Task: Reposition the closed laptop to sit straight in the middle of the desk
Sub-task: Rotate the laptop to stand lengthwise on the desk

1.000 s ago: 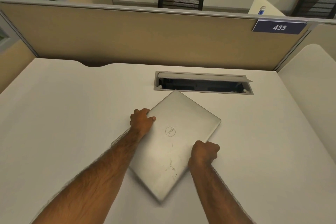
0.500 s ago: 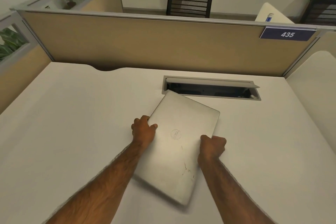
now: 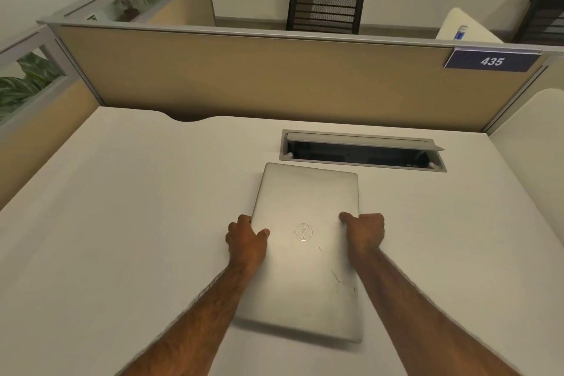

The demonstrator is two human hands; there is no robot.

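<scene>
A closed silver laptop (image 3: 308,201) lies flat on the white desk (image 3: 122,223), its long sides running away from me and nearly square to the desk edges. A round logo sits at its middle and scratches mark its near right part. My left hand (image 3: 245,239) grips the laptop's left long edge, thumb on the lid. My right hand (image 3: 364,230) grips the right long edge, thumb on top, fingers curled under or against the side. Both forearms reach in from the bottom of the view.
An open cable hatch (image 3: 363,151) with a raised flap is set in the desk just beyond the laptop's far edge. A tan partition (image 3: 274,79) with a blue "435" sign (image 3: 491,61) walls the back. Side panels stand left and right.
Both hands have turned the laptop counter-clockwise from a diagonal lie to nearly straight. Its far edge now runs parallel to the hatch. The hands kept their grips on the long edges.
</scene>
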